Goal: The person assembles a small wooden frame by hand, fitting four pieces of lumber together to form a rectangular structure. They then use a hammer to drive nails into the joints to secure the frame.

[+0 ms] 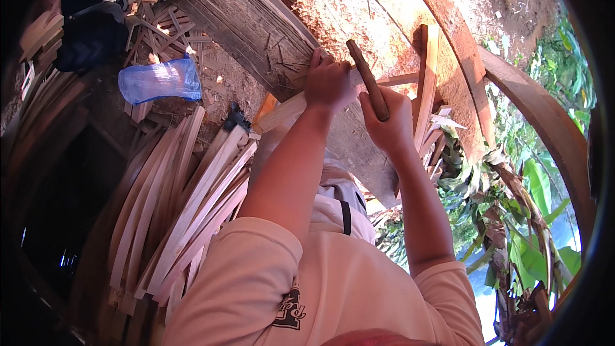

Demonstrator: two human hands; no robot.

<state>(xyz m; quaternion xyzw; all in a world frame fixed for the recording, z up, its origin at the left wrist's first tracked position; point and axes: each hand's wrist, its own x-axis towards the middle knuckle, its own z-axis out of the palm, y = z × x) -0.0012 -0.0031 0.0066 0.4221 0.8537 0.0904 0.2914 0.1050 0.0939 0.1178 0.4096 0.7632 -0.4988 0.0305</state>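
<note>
My left hand point(330, 82) is closed around a pale wooden strip point(282, 113), which slants from beside my lap up over a weathered plank point(237, 22). Just right of it, my right hand point(389, 120) is closed on a dark brown, rounded wooden stick point(368, 78) that looks like a tool handle. The stick points up and away, its far end free above the plank. Whether a blade is joined to it is hidden by my fingers. Both hands are close together over the plank, where thin slivers lie scattered.
Bundles of pale strips point(186, 211) lean at my left. A blue-tinted plastic bag point(160, 81) lies beyond them among wood offcuts point(170, 32). Upright boards point(428, 77) stand right of my hands, near a large curved timber point(544, 115). Green plants point(535, 186) grow at the right.
</note>
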